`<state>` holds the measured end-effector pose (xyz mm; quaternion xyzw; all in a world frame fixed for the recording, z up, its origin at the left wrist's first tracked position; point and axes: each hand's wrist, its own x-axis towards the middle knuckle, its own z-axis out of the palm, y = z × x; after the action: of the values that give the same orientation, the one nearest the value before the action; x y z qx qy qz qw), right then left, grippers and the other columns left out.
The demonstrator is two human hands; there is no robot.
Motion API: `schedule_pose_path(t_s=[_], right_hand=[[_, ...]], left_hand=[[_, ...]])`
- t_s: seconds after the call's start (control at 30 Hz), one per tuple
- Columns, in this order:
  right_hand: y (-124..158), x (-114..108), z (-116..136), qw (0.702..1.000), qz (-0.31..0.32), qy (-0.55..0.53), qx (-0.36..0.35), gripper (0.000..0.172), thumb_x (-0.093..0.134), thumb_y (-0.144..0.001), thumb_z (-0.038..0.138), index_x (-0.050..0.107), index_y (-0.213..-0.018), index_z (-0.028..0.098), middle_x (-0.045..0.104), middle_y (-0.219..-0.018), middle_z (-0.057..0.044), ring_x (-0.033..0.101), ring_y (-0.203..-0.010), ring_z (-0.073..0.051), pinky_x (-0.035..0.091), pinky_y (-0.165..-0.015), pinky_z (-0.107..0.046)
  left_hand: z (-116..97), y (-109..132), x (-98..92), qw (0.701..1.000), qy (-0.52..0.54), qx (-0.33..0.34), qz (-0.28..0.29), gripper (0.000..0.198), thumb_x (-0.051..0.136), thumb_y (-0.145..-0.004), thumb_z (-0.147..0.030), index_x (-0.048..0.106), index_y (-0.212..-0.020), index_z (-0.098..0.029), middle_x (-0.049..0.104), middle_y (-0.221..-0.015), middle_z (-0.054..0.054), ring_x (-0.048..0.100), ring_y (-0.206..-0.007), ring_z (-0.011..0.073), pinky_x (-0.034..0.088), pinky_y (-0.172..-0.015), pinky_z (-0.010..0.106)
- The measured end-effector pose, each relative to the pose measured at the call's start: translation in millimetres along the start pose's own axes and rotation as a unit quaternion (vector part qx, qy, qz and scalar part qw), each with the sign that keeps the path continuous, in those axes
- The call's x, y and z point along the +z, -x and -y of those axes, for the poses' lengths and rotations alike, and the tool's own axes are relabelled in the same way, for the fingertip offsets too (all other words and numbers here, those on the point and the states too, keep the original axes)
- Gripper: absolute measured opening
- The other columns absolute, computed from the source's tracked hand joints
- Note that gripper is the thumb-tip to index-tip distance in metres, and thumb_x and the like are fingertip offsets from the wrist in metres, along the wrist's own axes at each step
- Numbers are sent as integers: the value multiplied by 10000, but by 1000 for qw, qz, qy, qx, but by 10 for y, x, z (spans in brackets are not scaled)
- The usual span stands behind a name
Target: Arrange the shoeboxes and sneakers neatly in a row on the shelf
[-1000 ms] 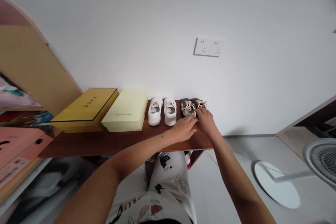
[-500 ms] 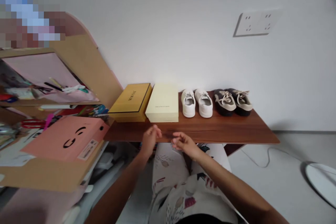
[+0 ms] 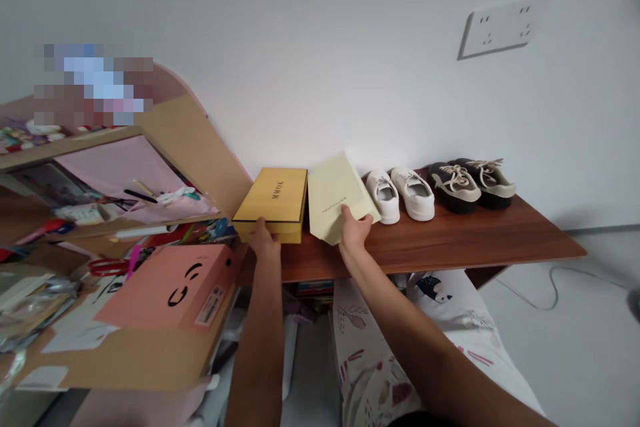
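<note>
At the left part of the brown wooden bench [image 3: 400,250] lies a yellow shoebox [image 3: 280,195] with dark edging and the letters MMOK. My left hand [image 3: 265,238] grips its front edge, thumb on the lid. A cream shoebox [image 3: 337,190] stands beside it, turned askew and looking slightly tilted. My right hand [image 3: 355,228] is closed on its near right corner, thumb on top and the other fingers partly hidden. Right of that box come a pair of white shoes [image 3: 413,193] and a pair of black and beige lace-up shoes [image 3: 473,183].
A pink box [image 3: 173,283] with a face-like print lies on the cluttered desk [image 3: 140,360] at the left. Shelves with small items rise behind it. A wall socket plate [image 3: 505,25] is at upper right, and a cable [image 3: 555,287] runs along the floor.
Both hands have moved forward from above the bench's front edge onto the boxes. The cream shoebox has turned from straight to askew. The view has shifted to the left.
</note>
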<state>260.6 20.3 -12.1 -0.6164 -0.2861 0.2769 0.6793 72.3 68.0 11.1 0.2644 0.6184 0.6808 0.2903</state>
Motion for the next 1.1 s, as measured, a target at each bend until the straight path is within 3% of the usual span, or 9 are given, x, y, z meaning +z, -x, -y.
schedule_pose_path(t_s=[0.1,0.17,0.23,0.37,0.53,0.67,0.83,0.97,1.1], right_hand=[[74,-140,201,971,17,100,-218,390,544,-894,405,484,-1204,175,612,-1060,-110,560,-969,-251,481,-850,-379],[112,-243,260,908,97,213,-347,306,522,-911,278,543,-1198,174,610,-1075,-117,533,-973,-257,446,-844,-377],[120,-332,226,837,172,310,-417,291,471,-935,179,587,-1202,190,618,-1084,-116,515,-959,-255,413,-817,-364],[43,-440,-34,760,243,396,-455,304,412,-983,154,643,-1172,215,644,-1086,-103,497,-921,-247,370,-783,-359],[-15,-456,-387,722,271,432,-468,300,403,-996,159,672,-1106,233,650,-1062,-87,499,-903,-237,352,-781,-359],[-9,-423,-590,718,279,450,-452,283,410,-993,156,668,-1086,227,650,-1035,-87,505,-893,-236,347,-787,-354],[-73,-370,-710,735,291,427,-439,286,402,-980,130,662,-1069,211,647,-1023,-101,501,-912,-244,353,-808,-352],[-102,-357,-731,768,292,369,-435,275,414,-966,114,676,-1008,185,627,-988,-107,493,-906,-237,375,-825,-348],[-63,-403,-684,789,284,302,-453,259,437,-953,126,684,-1016,174,608,-1036,-111,493,-935,-229,388,-847,-341]], left_hand=[[62,118,-82,968,-151,199,-25,391,684,-778,-379,521,-1065,-169,591,-1092,114,583,-1061,267,506,-918,445],[101,173,-200,896,-294,334,6,398,701,-776,-406,556,-1040,-147,580,-1103,153,540,-1129,324,447,-992,496],[149,209,-332,804,-408,426,79,303,634,-845,-374,589,-1033,-142,573,-1091,170,524,-1128,346,423,-996,512],[295,240,-517,659,-545,483,189,199,470,-931,-237,633,-1020,-165,568,-1019,154,537,-1007,315,445,-909,468],[510,220,-535,584,-596,489,252,225,442,-922,-148,652,-985,-195,559,-968,124,520,-951,278,439,-859,406],[602,152,-512,593,-589,482,263,200,451,-932,-187,648,-961,-184,554,-956,124,514,-957,281,434,-856,406],[626,-20,-527,649,-522,465,300,222,451,-939,-285,633,-869,-178,584,-904,117,544,-926,272,438,-884,419],[628,-105,-534,763,-426,406,269,228,420,-928,-290,582,-792,-203,598,-823,89,573,-884,252,454,-887,411],[568,-68,-466,882,-319,299,176,233,425,-935,-375,527,-800,-215,603,-805,62,589,-841,236,475,-863,395]])
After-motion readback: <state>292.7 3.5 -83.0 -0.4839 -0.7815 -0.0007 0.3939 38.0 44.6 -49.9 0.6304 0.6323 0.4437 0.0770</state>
